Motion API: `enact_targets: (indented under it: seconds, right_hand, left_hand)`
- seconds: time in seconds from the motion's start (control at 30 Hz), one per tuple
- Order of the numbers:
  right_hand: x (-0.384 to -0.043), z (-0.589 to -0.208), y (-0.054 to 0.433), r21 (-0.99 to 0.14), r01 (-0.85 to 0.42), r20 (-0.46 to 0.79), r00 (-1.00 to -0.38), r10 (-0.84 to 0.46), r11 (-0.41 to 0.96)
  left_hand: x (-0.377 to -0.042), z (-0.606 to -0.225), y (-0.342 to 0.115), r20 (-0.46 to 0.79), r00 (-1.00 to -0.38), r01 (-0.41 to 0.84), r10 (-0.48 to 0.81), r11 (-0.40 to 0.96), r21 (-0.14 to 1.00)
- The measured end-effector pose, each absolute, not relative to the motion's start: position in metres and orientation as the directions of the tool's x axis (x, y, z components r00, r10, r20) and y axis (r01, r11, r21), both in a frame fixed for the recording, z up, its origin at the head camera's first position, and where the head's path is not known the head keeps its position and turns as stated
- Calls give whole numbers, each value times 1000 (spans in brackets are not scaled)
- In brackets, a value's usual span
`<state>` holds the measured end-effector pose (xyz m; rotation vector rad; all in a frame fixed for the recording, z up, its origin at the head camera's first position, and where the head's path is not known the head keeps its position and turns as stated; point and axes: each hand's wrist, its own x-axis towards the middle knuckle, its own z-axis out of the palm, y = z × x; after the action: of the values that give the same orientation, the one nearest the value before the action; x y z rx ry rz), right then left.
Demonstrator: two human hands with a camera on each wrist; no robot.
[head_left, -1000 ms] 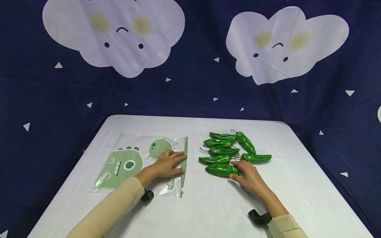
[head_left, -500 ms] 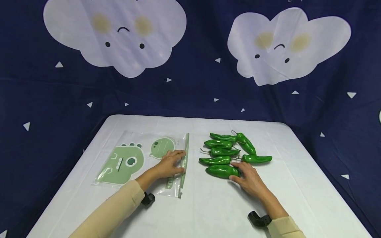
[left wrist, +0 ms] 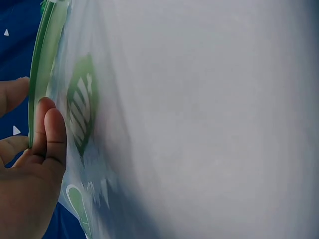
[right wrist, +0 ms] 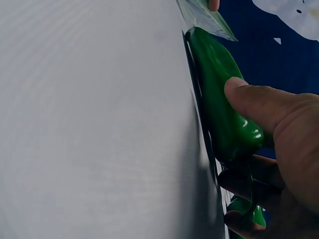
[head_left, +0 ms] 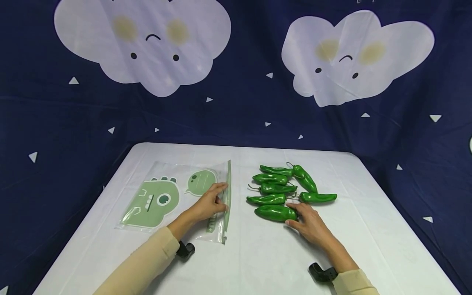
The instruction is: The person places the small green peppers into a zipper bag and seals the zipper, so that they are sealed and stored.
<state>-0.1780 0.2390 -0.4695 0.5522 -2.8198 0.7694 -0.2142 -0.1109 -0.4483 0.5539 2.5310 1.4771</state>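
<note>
A clear zip bag with green cartoon prints lies on the left of the table, its green zip edge towards the peppers. My left hand pinches that edge; the left wrist view shows the green strip between thumb and curled fingers. Over on the right, my right hand grips the stem end of the nearest green pepper. In the right wrist view the thumb presses on this pepper, with the other fingers around its stem end, partly in shadow.
Several more green peppers lie in a loose column behind the gripped one, with another pepper to their right. A white cloth covers the table. Behind its far edge hangs a dark blue curtain with white clouds.
My left fingers have drawn in around the zip edge, which has shifted slightly left. The bag lies a little farther back on the table. My right hand has hardly moved.
</note>
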Motion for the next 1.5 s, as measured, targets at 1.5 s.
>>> enact_targets:
  seconds: [1.5]
  right_hand:
    - [-172, -453, 256, -679, -354, 257, -935, -244, 643]
  left_hand:
    - [-210, -428, -110, 5, -931, 134, 365, 329, 935]
